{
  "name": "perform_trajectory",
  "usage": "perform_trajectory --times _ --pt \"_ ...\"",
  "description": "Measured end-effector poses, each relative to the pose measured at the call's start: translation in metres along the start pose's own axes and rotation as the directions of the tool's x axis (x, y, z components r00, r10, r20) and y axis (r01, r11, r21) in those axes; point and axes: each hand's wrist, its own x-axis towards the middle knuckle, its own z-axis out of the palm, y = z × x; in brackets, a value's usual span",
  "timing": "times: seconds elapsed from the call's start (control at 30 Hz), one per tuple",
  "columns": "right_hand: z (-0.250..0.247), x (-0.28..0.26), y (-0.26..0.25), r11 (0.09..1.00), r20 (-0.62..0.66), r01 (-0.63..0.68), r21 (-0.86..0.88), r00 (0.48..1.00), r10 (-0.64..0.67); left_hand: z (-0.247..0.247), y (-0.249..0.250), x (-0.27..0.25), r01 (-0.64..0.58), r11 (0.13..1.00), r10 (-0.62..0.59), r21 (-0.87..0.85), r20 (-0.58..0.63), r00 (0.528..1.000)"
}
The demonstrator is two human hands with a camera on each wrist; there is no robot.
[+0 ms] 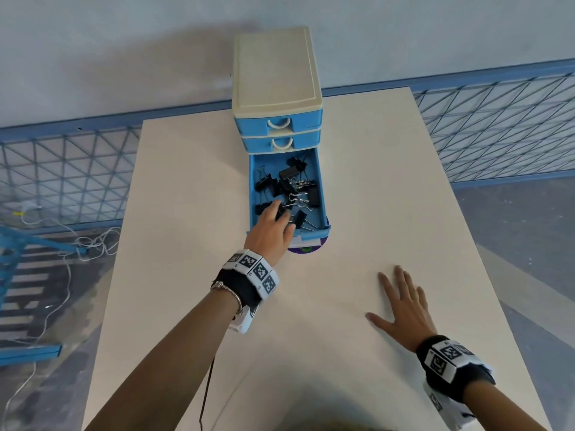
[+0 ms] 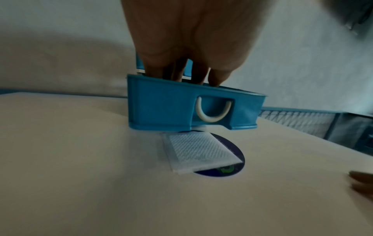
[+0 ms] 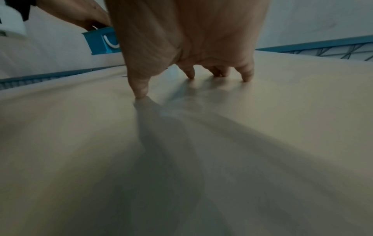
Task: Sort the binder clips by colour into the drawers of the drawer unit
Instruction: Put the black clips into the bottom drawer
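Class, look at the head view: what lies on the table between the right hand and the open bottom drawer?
Only bare table separates the right hand from the open drawer.

Left hand [image 1: 271, 228]: fingertips dip behind the front wall of the open drawer [image 2: 161, 105] in the left wrist view; whether they hold a clip cannot be told. In the head view the hand covers part of the clips [image 1: 287, 185] at the near end.
Disc [image 2: 222, 172]: purple, half under the drawer and a white pad [image 2: 197, 151]; its green mark is unreadable.
Right hand [image 3: 187, 32]: wrist cut off by the top edge.
Counter [image 1: 342, 337]: near edge out of frame.
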Motion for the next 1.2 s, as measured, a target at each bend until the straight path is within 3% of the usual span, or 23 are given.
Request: perform_trajectory --times 0.17,0.33,0.5,0.67,0.77,0.97,1.2 --pt "0.007 0.003 0.003 1.0 -0.015 0.013 -0.012 1.0 -0.013 -0.01 -0.001 0.011 0.073 0.997 -0.076 -0.034 -0.093 0.993" --pt "0.009 0.003 0.003 1.0 0.008 0.006 -0.016 1.0 -0.006 -0.017 0.0 0.011 0.137 0.989 -0.143 -0.061 -0.103 0.984" --pt "0.012 0.002 0.006 1.0 -0.011 0.006 -0.023 1.0 -0.006 -0.019 -0.002 0.0 0.065 0.979 -0.107 -0.193 -0.216 0.971" --pt "0.016 0.003 0.007 1.0 -0.008 0.004 -0.017 1.0 -0.004 -0.01 -0.016 -0.023 0.023 0.985 -0.08 -0.172 -0.334 0.939" --pt "0.017 0.003 0.007 1.0 -0.013 0.009 -0.017 1.0 -0.009 -0.003 -0.022 -0.042 0.05 0.974 -0.135 -0.219 -0.392 0.91" --pt "0.019 0.003 0.008 0.999 -0.013 0.019 -0.026 1.0 -0.02 0.007 -0.025 -0.05 0.221 0.873 -0.358 -0.434 -0.265 0.895" --pt "0.02 0.003 0.01 0.999 -0.03 0.018 -0.028 0.999 -0.019 0.008 -0.028 -0.031 0.271 0.821 -0.436 -0.503 -0.245 0.866"
